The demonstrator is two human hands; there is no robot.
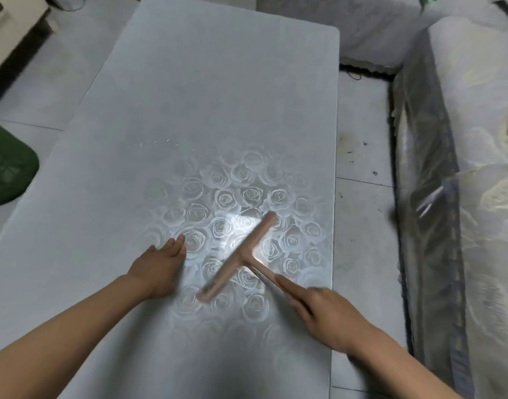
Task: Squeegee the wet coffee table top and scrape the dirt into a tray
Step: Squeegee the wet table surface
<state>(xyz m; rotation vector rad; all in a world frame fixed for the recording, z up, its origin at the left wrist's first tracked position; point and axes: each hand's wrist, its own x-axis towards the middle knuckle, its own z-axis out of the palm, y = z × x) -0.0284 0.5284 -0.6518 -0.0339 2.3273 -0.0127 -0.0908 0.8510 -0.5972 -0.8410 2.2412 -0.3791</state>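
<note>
- My right grip (330,315) is wrapped round the handle of the pale pink T-shaped plastic squeegee (238,256), with the index finger laid along the shaft toward the blade.
- My left grip (157,269) holds nothing. The fingers are straight and the palm lies flat on the grey rose-patterned tabletop (203,110), at 9 o'clock from the squeegee.
- The squeegee sits on the near part of the tabletop. Its blade bar runs from 1 o'clock to 7 o'clock and its handle points to 4 o'clock, into my palm.
- I judge it light and stiff, with a softer blade edge. On a wet, glossy top it should glide easily, so the handle could twist. Holding near the T joint would keep the pressure even.
- A few small white crumbs (160,143) lie at 11 o'clock from the blade, well apart from it.
- No tray is in view.
- I can read no brand, label or writing anywhere.
</note>
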